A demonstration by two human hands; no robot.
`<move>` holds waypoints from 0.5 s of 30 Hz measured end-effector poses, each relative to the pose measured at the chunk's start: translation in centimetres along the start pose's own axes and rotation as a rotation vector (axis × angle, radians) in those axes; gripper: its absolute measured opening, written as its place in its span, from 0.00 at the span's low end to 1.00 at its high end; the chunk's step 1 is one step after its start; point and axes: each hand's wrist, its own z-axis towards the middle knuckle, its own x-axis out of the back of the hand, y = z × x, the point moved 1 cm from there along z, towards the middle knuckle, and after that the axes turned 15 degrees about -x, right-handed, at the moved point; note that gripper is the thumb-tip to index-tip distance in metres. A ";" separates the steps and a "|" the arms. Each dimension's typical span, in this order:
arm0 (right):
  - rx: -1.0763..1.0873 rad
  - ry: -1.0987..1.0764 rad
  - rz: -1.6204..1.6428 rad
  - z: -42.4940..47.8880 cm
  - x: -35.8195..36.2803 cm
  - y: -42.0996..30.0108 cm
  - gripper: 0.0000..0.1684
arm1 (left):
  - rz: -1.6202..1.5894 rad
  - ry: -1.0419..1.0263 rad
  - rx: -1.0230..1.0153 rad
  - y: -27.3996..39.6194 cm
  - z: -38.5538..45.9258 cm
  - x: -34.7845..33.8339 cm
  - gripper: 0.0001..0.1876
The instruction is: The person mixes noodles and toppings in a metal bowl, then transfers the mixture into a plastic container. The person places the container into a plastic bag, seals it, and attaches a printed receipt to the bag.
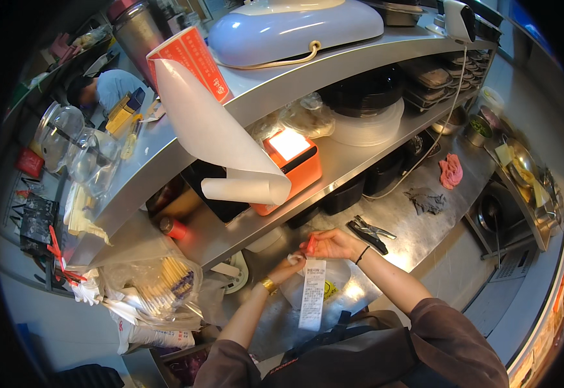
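Note:
Over the steel worktop [267, 330], my hands meet at the gathered top of a whitish plastic bag [291, 293] with a yellow-green print. My left hand [288, 268] pinches the bunched plastic. In the fingers of my right hand [336, 243] is a small red piece [311, 245], its exact kind unclear. A long printed paper receipt [313, 293] hangs just below my fingers, in front of the bag; its attachment is hidden. Right of my right hand lie metal pliers-like tools [371, 233] with black parts.
Above the worktop, a steel shelf [272, 228] holds an orange printer [306, 167]; curled paper [214, 131] hangs before it. Bagged chopsticks [165, 286] sit left. A pink cloth [451, 170] and white cable [418, 162] lie right. Another person [112, 89] is at upper left.

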 end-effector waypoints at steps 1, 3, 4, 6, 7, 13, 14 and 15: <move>0.003 -0.031 0.038 -0.2 0.4 -0.1 0.10 | -0.047 -0.044 -0.024 1.7 -0.9 0.2 0.17; 0.005 -0.091 0.115 -0.5 0.8 0.0 0.10 | -0.111 -0.037 -0.069 1.7 -2.0 0.6 0.19; -0.009 -0.082 0.120 -0.6 0.8 0.2 0.10 | -0.131 0.011 -0.089 0.8 -2.8 0.4 0.19; -0.035 -0.064 0.131 -0.7 0.9 0.7 0.11 | 0.088 0.056 -0.196 -0.7 -3.5 0.3 0.20; -0.061 -0.076 0.117 -0.8 0.7 1.0 0.11 | 0.324 0.051 -0.285 0.6 -3.1 -0.7 0.20; -0.171 -0.112 0.007 -0.4 -1.3 2.5 0.11 | 0.553 0.044 -0.402 -1.2 -1.5 -1.8 0.16; -0.186 -0.108 0.004 -0.5 -1.5 2.4 0.11 | 0.533 0.012 -0.412 -1.5 -1.5 -1.5 0.15; -0.201 -0.104 0.001 -0.5 -1.7 2.3 0.11 | 0.533 -0.021 -0.381 -2.1 -1.7 -1.2 0.15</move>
